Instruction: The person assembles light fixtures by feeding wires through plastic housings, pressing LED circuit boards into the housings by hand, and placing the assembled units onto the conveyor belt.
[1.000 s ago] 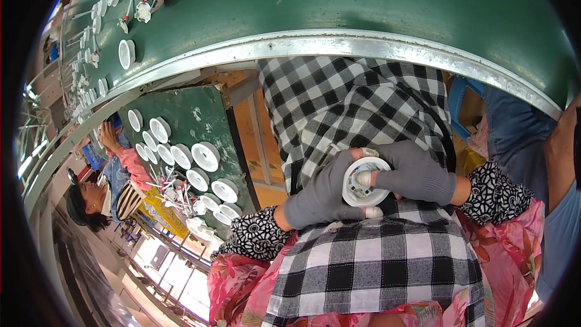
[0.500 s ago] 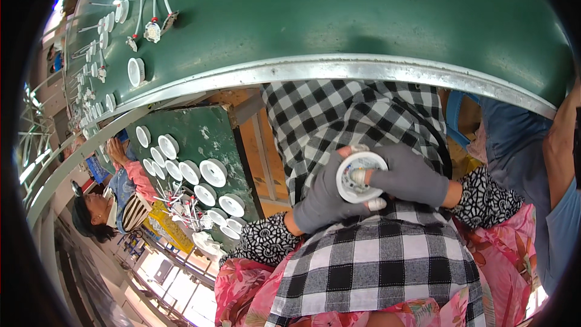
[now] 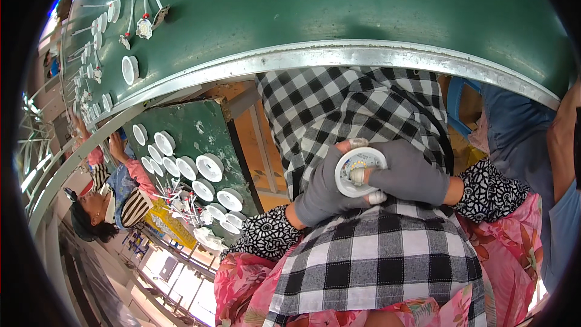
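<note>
Over my lap, in front of the checked apron (image 3: 375,254), I hold a white round lamp housing (image 3: 343,186) with its open side facing up. Small yellow dots of an LED board (image 3: 358,164) show inside it. My left hand (image 3: 324,191), in a grey fingerless glove, is closed round the housing's left side. My right hand (image 3: 408,172), gloved alike, grips the right rim, and its taped thumb (image 3: 358,175) presses down inside the cup. The fingers under the housing are mostly hidden.
A green side board (image 3: 206,121) at left bears several white cups (image 3: 209,168) and a pile of wired parts (image 3: 184,203). Ahead, the green worktable (image 3: 363,6) has a metal edge (image 3: 339,54); wired LED boards (image 3: 144,27) lie at its left. One co-worker (image 3: 115,200) sits left, another person (image 3: 520,133) right.
The view has shifted slightly. Both hands keep hold of the housing, and the right thumb has moved a little inside it, showing more yellow dots. The co-worker at left has moved an arm.
</note>
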`<state>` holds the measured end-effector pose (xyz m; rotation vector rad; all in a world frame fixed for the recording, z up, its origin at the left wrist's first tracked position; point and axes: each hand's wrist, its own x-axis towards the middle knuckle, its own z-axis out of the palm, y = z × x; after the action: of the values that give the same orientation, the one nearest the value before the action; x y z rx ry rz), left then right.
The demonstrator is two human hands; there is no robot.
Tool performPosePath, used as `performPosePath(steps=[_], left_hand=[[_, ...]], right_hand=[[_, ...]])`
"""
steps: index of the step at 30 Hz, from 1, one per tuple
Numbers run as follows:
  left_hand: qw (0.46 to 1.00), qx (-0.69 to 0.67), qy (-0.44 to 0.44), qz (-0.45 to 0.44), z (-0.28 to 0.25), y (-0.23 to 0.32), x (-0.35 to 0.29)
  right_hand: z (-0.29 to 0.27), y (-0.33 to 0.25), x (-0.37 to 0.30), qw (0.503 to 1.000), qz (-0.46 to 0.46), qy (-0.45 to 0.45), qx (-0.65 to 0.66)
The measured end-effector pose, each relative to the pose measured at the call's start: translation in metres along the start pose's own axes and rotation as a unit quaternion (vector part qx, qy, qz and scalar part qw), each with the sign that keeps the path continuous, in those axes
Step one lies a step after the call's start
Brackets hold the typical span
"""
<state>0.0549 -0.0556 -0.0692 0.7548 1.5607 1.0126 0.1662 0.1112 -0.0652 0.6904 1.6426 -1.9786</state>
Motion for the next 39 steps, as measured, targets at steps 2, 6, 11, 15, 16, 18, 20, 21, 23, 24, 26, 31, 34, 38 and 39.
performPosePath(steps=[2, 6, 11, 15, 16, 18, 20, 21, 23, 24, 26, 31, 34, 38, 39], left_hand=[[1.000, -0.005, 0.021, -0.013, 0.000, -0.007, 0.005], [1.000, 0.021, 0.010, -0.015, -0.007, 0.004, 0.005], [0.995, 0.036, 0.097, 0.003, -0.002, -0.002, -0.004], [0.991, 0.057, 0.115, 0.026, 0.000, 0.001, -0.003], [0.991, 0.057, 0.116, 0.024, 0.000, 0.001, -0.004], [0.977, 0.178, 0.106, 0.055, 0.002, 0.002, -0.005], [0.994, 0.050, 0.101, -0.004, -0.001, 0.002, 0.000], [0.993, 0.004, 0.116, 0.001, 0.002, -0.003, -0.002], [0.993, 0.016, 0.115, 0.022, -0.002, -0.008, 0.003], [0.992, 0.025, 0.115, 0.046, -0.004, -0.008, 0.008], [0.993, -0.032, 0.112, 0.026, -0.006, 0.000, 0.003], [0.991, 0.074, 0.089, 0.059, -0.009, 0.005, 0.008], [0.966, 0.202, 0.001, 0.160, -0.049, 0.079, 0.041], [0.888, 0.311, -0.074, 0.331, -0.102, 0.119, 0.046], [0.864, 0.390, -0.029, 0.317, -0.117, 0.125, 0.047]], right_hand=[[-0.003, 0.001, 0.003, 0.999, 0.002, 0.010, 0.033], [0.002, 0.004, 0.000, 0.995, -0.058, 0.022, 0.080], [0.012, -0.001, -0.008, 0.991, -0.059, 0.066, 0.098], [0.021, 0.006, -0.007, 0.984, -0.066, 0.105, 0.125], [0.021, 0.005, -0.006, 0.984, -0.066, 0.104, 0.126], [0.022, 0.005, -0.004, 0.983, -0.054, 0.122, 0.122], [0.022, -0.003, 0.001, 0.983, -0.056, 0.128, 0.118], [0.020, -0.007, 0.002, 0.982, -0.060, 0.138, 0.111], [0.010, -0.011, 0.008, 0.986, -0.061, 0.123, 0.095], [0.003, -0.014, 0.010, 0.989, -0.061, 0.108, 0.075], [-0.001, -0.025, 0.004, 0.992, -0.070, 0.084, 0.066], [-0.002, -0.017, 0.004, 0.974, -0.167, 0.153, 0.003], [-0.060, -0.069, 0.003, 0.989, -0.037, -0.099, 0.103], [-0.110, -0.107, -0.018, 0.967, -0.167, -0.191, -0.028], [-0.126, -0.097, -0.014, 0.953, -0.254, -0.159, -0.053]])
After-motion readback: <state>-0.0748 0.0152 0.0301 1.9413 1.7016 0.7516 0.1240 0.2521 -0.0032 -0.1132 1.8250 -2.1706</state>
